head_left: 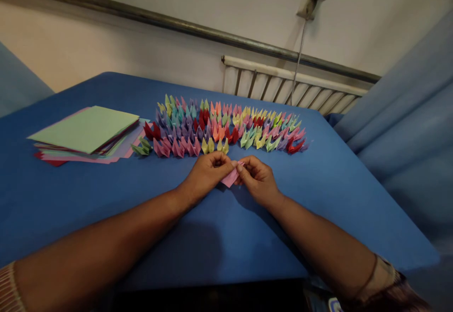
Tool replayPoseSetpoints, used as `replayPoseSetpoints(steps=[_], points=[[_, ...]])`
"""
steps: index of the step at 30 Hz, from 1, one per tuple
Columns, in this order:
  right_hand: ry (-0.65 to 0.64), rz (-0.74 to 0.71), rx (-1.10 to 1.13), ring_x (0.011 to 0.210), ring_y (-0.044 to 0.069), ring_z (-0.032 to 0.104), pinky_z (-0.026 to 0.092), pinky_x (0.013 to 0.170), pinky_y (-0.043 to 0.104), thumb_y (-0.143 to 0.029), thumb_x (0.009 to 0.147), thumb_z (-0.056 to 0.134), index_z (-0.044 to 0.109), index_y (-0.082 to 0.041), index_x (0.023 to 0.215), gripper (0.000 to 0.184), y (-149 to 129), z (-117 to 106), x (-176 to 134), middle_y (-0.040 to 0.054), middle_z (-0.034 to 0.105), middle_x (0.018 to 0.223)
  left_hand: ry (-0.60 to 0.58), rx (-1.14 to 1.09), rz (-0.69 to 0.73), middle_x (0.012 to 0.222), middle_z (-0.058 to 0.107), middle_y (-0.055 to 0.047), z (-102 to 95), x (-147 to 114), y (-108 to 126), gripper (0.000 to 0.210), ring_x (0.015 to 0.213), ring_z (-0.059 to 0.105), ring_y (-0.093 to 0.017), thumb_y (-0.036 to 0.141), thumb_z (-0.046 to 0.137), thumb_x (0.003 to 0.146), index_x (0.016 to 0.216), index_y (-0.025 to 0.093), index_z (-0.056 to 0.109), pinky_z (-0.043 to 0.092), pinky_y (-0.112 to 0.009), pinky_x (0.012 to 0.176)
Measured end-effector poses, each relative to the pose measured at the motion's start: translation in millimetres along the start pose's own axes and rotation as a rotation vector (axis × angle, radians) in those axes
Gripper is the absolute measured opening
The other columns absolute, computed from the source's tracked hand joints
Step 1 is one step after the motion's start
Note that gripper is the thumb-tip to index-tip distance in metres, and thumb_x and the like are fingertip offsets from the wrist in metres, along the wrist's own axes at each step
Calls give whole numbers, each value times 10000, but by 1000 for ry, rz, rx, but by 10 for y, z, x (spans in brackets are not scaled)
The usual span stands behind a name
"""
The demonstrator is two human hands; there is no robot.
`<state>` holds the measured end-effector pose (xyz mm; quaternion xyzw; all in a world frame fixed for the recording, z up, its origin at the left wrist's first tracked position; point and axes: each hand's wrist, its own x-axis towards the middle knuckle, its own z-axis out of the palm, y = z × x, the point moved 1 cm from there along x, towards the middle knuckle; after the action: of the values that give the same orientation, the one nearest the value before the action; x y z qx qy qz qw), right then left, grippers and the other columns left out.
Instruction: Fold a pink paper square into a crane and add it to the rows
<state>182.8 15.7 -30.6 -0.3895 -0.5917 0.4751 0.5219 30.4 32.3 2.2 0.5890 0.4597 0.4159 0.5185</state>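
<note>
A small folded piece of pink paper is held between my two hands, just above the blue tabletop. My left hand pinches its upper left edge between thumb and fingers. From the other side, my right hand grips the paper's right edge, thumb on top. Part of the paper is hidden behind the fingers. Just beyond my hands stand rows of many-coloured folded paper cranes, the nearest being yellow ones.
A stack of coloured paper sheets with light green on top lies at the left, a green folded crane beside it. Behind the table are a pipe and a white radiator. A blue curtain hangs at the right.
</note>
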Motion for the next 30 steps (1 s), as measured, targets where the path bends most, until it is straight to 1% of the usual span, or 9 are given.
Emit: replayPoseSetpoints(steps=[8,13,16,24,30], points=[[-3,8,-7,549,114,602,468,533,238,-452,892,602,596,-209,875,243,-3,-15,-2,-31,631,619,-40,-44,-54,606,537,20,1,-9,18,296,557,470,-101,408,723,711,662,156,577,356,-214,510],[-15,-3,-25,560,116,606,480,550,244,-455,901,596,596,-211,890,244,8,-18,-4,-29,635,633,-42,-61,-64,597,513,25,-8,4,11,333,544,433,-94,448,685,752,642,160,559,323,-210,489],[-15,-16,-35,559,112,604,483,557,243,-439,907,595,598,-207,884,233,4,-13,-9,-28,638,640,-33,-52,-68,587,499,30,-8,3,4,332,541,413,-91,442,688,748,637,161,550,307,-209,482],[-23,-22,-66,561,117,611,480,549,245,-440,911,586,589,-210,870,234,1,-17,-10,-24,644,636,-28,20,-30,573,484,31,6,3,6,327,534,399,-89,427,671,759,623,164,532,301,-209,478],[-32,-30,-68,554,112,595,468,550,245,-416,916,579,593,-211,879,209,23,-20,-13,-26,638,635,-26,76,2,576,505,21,-1,9,-1,314,533,420,-94,417,650,775,625,166,536,326,-205,472]])
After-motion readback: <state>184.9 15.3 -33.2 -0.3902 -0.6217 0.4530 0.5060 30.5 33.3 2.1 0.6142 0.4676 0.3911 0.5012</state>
